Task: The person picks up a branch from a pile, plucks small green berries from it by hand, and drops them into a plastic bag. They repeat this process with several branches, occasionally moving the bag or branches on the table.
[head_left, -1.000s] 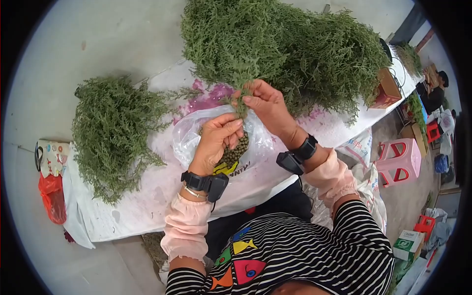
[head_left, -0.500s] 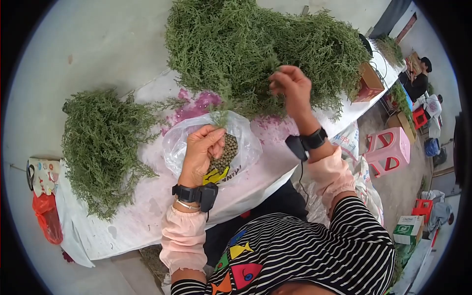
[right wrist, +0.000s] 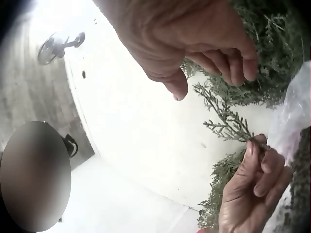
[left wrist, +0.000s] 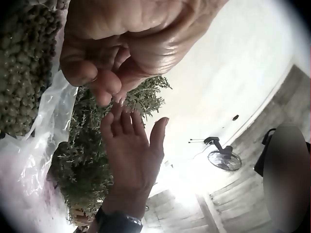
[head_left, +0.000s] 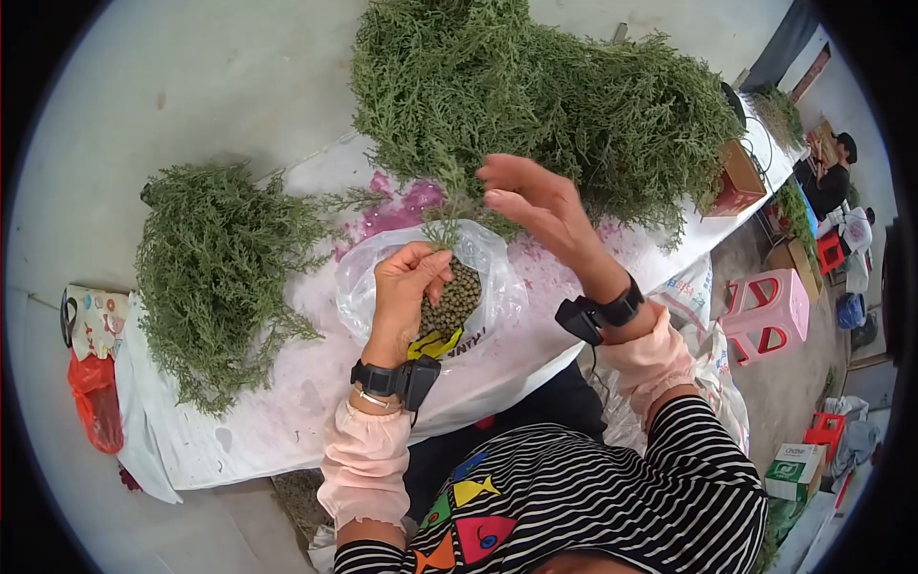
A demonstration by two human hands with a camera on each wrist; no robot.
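My left hand (head_left: 406, 287) pinches the stem of a small green conifer sprig (right wrist: 228, 124) between thumb and fingers, its leafy tip pointing up and away. Just beyond the sprig, my right hand (head_left: 545, 210) is spread with nothing in it, thumb apart from the fingers. Below the left hand lies an opened clear plastic bag (head_left: 357, 277) holding many small round brownish-green balls (head_left: 457, 298). Behind both hands rises a big heap of conifer branches (head_left: 535, 105). The left wrist view shows the right palm (left wrist: 131, 160) facing the left fingers.
A second heap of branches (head_left: 220, 277) lies at the table's left. The white-covered table (head_left: 287, 421) has purple stains. At right stand a cardboard box (head_left: 736, 182) and, on the floor, a pink stool (head_left: 770, 316). A red bag (head_left: 96, 402) hangs at far left.
The right hand let go of the sprig, swung out right toward the big heap, then came back near the sprig with fingers spread. The left hand kept its pinch above the bag.
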